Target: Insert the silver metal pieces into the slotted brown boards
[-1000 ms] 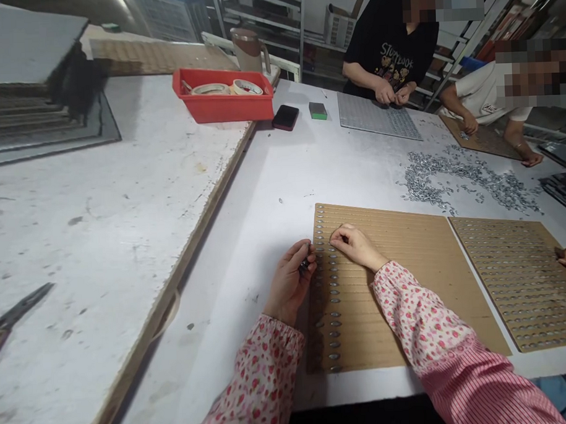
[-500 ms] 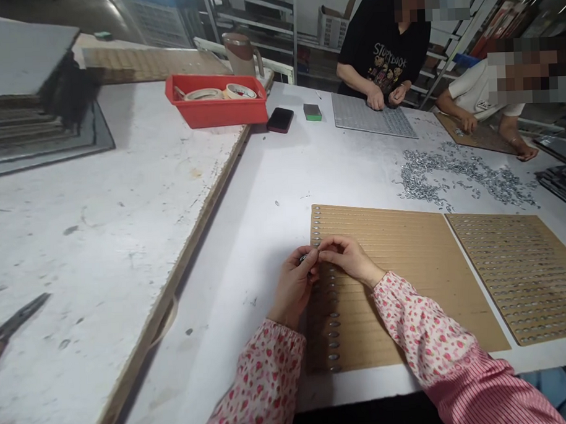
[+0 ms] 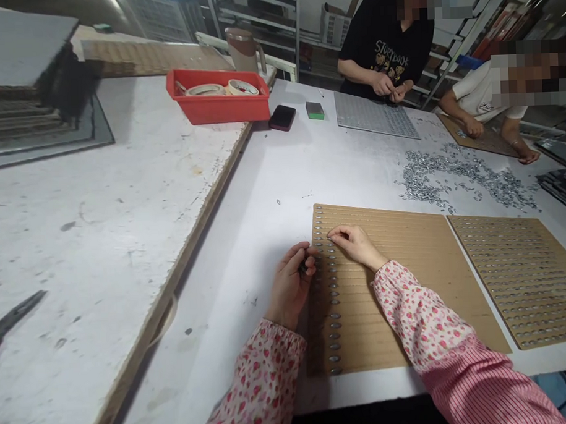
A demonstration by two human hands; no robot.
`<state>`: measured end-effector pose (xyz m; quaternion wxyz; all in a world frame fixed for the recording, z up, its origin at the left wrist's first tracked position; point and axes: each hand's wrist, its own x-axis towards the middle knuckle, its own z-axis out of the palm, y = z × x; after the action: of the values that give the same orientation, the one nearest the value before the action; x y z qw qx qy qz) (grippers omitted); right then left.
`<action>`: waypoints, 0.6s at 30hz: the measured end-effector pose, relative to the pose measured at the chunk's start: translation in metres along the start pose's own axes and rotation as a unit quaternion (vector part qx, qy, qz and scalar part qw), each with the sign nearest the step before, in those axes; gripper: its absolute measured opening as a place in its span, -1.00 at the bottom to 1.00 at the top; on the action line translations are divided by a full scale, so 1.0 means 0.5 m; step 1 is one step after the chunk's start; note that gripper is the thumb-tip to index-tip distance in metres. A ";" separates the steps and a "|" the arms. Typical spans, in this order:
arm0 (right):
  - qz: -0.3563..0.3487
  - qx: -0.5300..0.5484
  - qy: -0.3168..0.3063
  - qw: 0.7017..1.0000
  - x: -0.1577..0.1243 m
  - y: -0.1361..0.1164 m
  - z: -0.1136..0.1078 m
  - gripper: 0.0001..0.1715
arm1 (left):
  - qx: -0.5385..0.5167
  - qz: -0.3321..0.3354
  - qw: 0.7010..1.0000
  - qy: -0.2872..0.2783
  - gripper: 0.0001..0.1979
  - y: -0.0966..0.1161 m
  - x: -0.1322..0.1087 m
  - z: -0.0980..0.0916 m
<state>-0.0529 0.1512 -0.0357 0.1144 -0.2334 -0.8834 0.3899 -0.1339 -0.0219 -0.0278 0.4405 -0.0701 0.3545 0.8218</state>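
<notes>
The left hand [image 3: 291, 287] is curled closed, its fingers pinching a small dark metal piece [image 3: 304, 269] just beside the left edge of a slotted brown fiberboard [image 3: 406, 297]. The right hand [image 3: 356, 245] is apart from it, resting over the board with its bunched fingertips [image 3: 331, 234] at the upper end of a column of small silver metal pieces [image 3: 333, 309]; whether those fingertips grip a piece is too small to tell. The column runs down the board's left side, one piece to each slot. Both forearms are in floral pink sleeves [image 3: 447, 330]. A second slotted board [image 3: 517, 278], filled with rows of silver pieces, lies just beside the first on the white work table [image 3: 247, 238], and a loose heap of silver pieces [image 3: 465, 179] spreads beyond them. (Two co-workers sit across the table, one in a black T-shirt [image 3: 384, 51] at a grey filled panel [image 3: 375, 115], one in a white shirt [image 3: 478, 97] at a brown board [image 3: 475, 137].) Farther off are a red plastic crate [image 3: 219, 110] holding rolls of tape [image 3: 207, 90], a black phone [image 3: 282, 117] and a green-topped block [image 3: 315, 110].
</notes>
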 end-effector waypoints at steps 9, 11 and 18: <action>0.003 -0.125 0.018 0.992 0.008 -0.022 0.017 -0.86 | 0.024 -0.008 1.000 -0.014 -0.82 -0.003 -0.005 0.002; 0.009 -0.128 0.027 0.991 0.010 -0.023 0.017 -0.87 | 0.031 -0.009 0.999 -0.023 -0.77 -0.003 -0.006 0.005; 0.033 0.205 -0.009 0.978 -0.025 -0.049 0.029 -0.73 | 0.056 0.018 0.998 -0.031 -0.70 -0.008 -0.004 0.006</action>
<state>-0.0554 0.1213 -0.0276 0.1386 -0.2308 -0.7777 0.5681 -0.1290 -0.0199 -0.0270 0.4400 -0.0129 0.3875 0.8100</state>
